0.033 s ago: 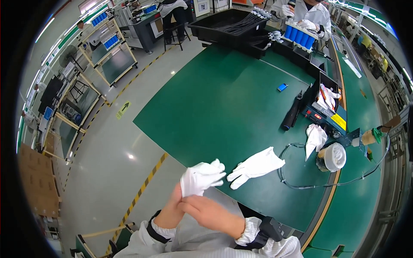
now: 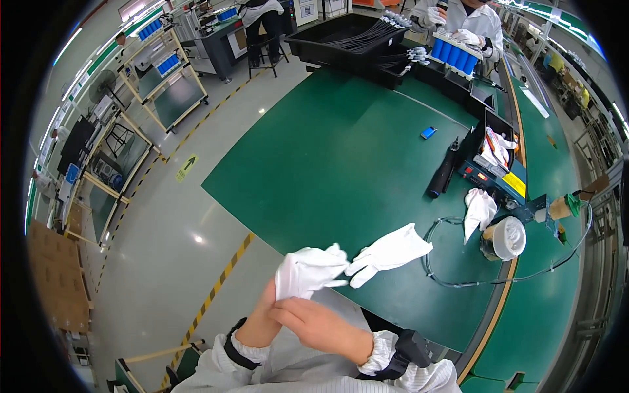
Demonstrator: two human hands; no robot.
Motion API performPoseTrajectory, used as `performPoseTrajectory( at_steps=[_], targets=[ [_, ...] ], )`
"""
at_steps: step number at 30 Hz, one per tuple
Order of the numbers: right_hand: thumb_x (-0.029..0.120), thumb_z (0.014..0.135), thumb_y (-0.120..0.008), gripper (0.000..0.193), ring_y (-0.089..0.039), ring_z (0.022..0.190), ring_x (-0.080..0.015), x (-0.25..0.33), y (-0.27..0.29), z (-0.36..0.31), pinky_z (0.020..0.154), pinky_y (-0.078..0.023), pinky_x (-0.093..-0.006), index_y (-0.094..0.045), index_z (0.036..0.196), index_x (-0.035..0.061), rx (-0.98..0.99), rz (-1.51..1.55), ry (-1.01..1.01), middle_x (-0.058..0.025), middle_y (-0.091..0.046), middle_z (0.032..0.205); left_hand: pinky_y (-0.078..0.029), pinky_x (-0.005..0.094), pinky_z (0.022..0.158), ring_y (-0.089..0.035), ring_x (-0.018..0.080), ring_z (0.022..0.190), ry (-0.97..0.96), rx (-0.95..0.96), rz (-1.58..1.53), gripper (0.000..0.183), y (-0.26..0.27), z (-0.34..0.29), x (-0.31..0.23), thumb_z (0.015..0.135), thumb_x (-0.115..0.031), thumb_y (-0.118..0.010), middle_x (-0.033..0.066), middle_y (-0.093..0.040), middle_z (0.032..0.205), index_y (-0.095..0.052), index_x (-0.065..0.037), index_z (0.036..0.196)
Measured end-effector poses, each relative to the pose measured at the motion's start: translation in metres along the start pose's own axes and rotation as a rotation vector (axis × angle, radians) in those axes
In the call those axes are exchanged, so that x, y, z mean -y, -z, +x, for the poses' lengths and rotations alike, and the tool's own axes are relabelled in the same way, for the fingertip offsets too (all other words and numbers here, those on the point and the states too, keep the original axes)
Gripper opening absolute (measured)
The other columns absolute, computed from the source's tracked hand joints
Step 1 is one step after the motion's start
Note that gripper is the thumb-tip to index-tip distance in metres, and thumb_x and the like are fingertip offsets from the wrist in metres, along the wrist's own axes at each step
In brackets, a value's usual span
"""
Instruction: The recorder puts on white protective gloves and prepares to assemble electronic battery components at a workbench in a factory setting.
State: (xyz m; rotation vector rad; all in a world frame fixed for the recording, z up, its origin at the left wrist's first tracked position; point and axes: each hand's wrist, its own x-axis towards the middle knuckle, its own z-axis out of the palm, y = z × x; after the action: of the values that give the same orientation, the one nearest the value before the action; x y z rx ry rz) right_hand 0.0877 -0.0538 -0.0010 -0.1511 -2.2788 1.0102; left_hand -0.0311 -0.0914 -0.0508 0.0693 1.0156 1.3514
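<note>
My left hand [image 2: 306, 268] is inside a white glove, held over the near edge of the table with its fingers stretched out and loosely apart. The glove's cuff [image 2: 283, 288] sits at the wrist, where skin shows below it. My bare right hand [image 2: 318, 322] crosses beneath and pinches this cuff; its fingertips are partly hidden against the wrist. A second white glove [image 2: 390, 255] lies flat on the green tabletop [image 2: 327, 164], just right of the left fingertips, its fingers pointing left.
On the right are a black electric screwdriver [image 2: 444, 171], a blue control box [image 2: 491, 180], a crumpled white cloth [image 2: 480, 208], a tub [image 2: 508, 239] and a looped cable [image 2: 452, 285]. Black trays [image 2: 341, 39] hold cables at the back. A co-worker [image 2: 481, 26] handles blue cells [image 2: 455, 56].
The fingers of my gloved left hand have spread a little and reach slightly further right, towards the glove on the table. My right hand keeps its grip at the cuff, almost unmoved.
</note>
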Motion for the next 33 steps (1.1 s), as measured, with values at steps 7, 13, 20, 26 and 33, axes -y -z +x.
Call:
performPoseTrajectory(
  at_steps=[7, 13, 20, 26, 33],
  targets=[
    [0.000, 0.080, -0.053, 0.028, -0.059, 0.090, -0.0311, 0.022, 0.026, 0.000, 0.074, -0.051, -0.0346, -0.053, 0.108, -0.0009, 0.057, 0.018, -0.049, -0.0145, -0.055, 0.100, -0.050, 0.0303, 0.086, -0.062, 0.0204, 0.096, -0.025, 0.424, 0.331, 0.033, -0.062, 0.028, -0.017, 0.099, -0.022, -0.043, 0.0133, -0.064, 0.107, -0.056, 0.004, 0.116],
    [0.000, 0.081, -0.054, 0.030, -0.060, 0.085, -0.0291, 0.029, 0.043, -0.005, 0.071, -0.051, -0.0354, -0.053, 0.111, 0.0004, -0.045, -0.248, -0.122, -0.0133, -0.055, 0.099, -0.051, 0.0369, 0.083, -0.063, 0.0285, 0.101, 0.594, 0.466, 0.056, 0.038, -0.114, 0.041, -0.071, 0.096, -0.025, -0.047, 0.0162, -0.066, 0.111, -0.057, 0.007, 0.115],
    [-0.004, 0.081, -0.057, 0.032, -0.060, 0.087, -0.0335, 0.019, 0.027, -0.016, 0.072, -0.050, -0.0383, -0.056, 0.113, 0.0002, -0.073, 0.131, -0.316, -0.0162, -0.056, 0.098, -0.042, 0.0453, 0.099, -0.054, 0.0286, 0.118, 0.167, 0.371, -0.233, 0.035, -0.128, 0.024, -0.062, 0.099, -0.032, -0.044, 0.0111, -0.062, 0.120, -0.058, -0.005, 0.117],
    [0.002, 0.087, -0.059, 0.017, -0.062, 0.089, -0.0343, 0.019, 0.054, -0.019, 0.077, -0.050, -0.0381, -0.063, 0.103, 0.0017, 0.090, 0.279, -0.364, -0.0161, -0.062, 0.098, -0.045, 0.0454, 0.100, -0.058, 0.0290, 0.115, 0.076, 0.344, -0.305, 0.043, -0.110, 0.040, -0.043, 0.103, -0.040, -0.038, 0.0114, -0.064, 0.116, -0.059, -0.004, 0.117],
    [0.016, 0.077, -0.072, 0.027, -0.052, 0.094, -0.0331, -0.091, 0.130, -0.088, 0.080, -0.041, -0.0434, -0.063, 0.098, 0.0021, -0.446, -1.075, -0.891, -0.0153, -0.060, 0.093, -0.054, 0.0375, 0.082, -0.068, 0.0239, 0.087, -0.122, 0.080, 0.299, 0.055, -0.087, 0.038, -0.017, 0.101, -0.049, -0.039, 0.0145, -0.069, 0.094, -0.063, 0.000, 0.104]
  ],
)
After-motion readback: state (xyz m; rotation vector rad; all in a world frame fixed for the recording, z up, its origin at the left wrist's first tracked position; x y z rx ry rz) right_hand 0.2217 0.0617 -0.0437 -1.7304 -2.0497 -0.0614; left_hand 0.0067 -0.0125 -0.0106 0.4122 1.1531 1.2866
